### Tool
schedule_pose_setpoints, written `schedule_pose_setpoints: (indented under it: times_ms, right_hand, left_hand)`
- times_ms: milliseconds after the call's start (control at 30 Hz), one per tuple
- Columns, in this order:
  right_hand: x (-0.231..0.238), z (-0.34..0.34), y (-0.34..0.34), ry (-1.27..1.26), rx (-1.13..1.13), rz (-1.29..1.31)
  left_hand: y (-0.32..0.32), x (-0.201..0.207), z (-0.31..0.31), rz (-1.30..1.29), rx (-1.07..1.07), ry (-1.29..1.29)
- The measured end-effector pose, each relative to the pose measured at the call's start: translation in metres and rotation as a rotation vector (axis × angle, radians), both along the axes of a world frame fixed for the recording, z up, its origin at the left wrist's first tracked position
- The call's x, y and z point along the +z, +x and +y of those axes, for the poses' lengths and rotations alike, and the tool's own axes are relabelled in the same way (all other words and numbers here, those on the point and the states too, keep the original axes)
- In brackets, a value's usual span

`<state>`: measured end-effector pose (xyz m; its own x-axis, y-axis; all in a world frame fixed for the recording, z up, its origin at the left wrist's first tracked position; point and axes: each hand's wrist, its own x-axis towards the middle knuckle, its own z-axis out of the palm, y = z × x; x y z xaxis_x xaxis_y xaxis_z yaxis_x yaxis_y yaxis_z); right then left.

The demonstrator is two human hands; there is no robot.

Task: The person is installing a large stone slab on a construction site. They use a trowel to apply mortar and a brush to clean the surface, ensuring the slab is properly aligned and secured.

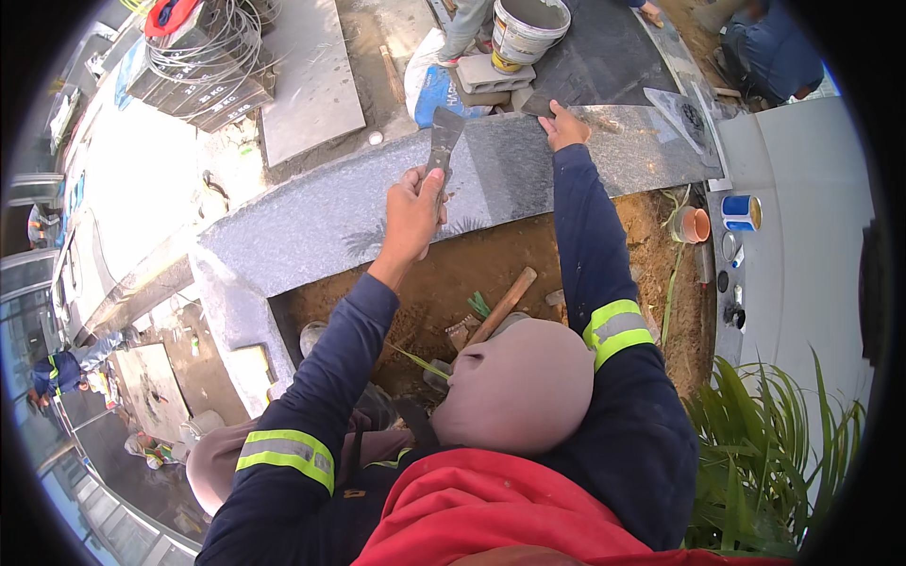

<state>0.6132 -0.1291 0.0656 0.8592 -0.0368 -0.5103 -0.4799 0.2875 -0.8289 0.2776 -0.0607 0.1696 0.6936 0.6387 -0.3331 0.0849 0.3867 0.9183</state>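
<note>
Two hands work at a grey granite slab [311, 222] that caps the edge of a dirt-filled planter, and only the head view shows them. At about twelve o'clock from the picture's middle, the left hand [412, 212] is closed in a full fist round the handle of a scraper [442, 141], whose broad metal blade stands upright over the stone, tilted slightly toward one o'clock. The right hand [567, 125] lies at one o'clock, fingers spread and pressing flat on the slab's far edge; it holds nothing. Behind it, at twelve, a white bucket [525, 30] sits on a pale block, with a blue-and-white bag [429, 87] just beside it. Down in the soil at six o'clock from the scraper lies a wooden-handled tool [500, 307]. At three o'clock, a blue tin [741, 212] and an orange cup [695, 224] rest near the planter's rim. Another person crouches at the top right.

As a judgement: the blade sits near the bracing right hand's forearm, so a slip along the smooth stone could drive it toward that sleeve; leaning hard on the slab's outer edge could also shift or tip it if it is not yet bedded.
</note>
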Motion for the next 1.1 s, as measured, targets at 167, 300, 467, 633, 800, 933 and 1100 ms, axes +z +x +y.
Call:
schedule_pose_setpoints:
  times_ms: [167, 300, 467, 633, 800, 933, 1100]
  right_hand:
    - [-0.011, -0.021, -0.008, -0.225, 0.367, 0.075]
    - [0.006, -0.051, -0.046, -0.298, 0.627, 0.132]
    - [0.048, -0.097, -0.081, -0.226, 0.657, 0.063]
    - [0.075, -0.101, -0.102, -0.064, 0.498, -0.110]
    - [0.090, -0.075, -0.136, -0.813, 0.462, -0.885]
    - [0.107, -0.064, -0.163, -0.993, 0.390, -1.620]
    - [0.094, -0.066, -0.175, -0.999, 0.505, -1.701]
  left_hand:
    - [0.002, -0.017, 0.002, 0.040, 0.035, -0.014]
    - [0.014, -0.005, 0.009, -0.045, 0.081, -0.072]
    - [0.025, 0.004, 0.022, -0.098, 0.089, -0.079]
    - [0.019, -0.009, 0.030, -0.019, 0.142, -0.012]
    - [0.011, -0.006, 0.026, 0.040, -0.006, 0.099]
    - [0.015, 0.007, 0.007, 0.103, -0.309, -0.041]
    - [0.019, 0.009, -0.041, 0.094, -0.507, 0.376]
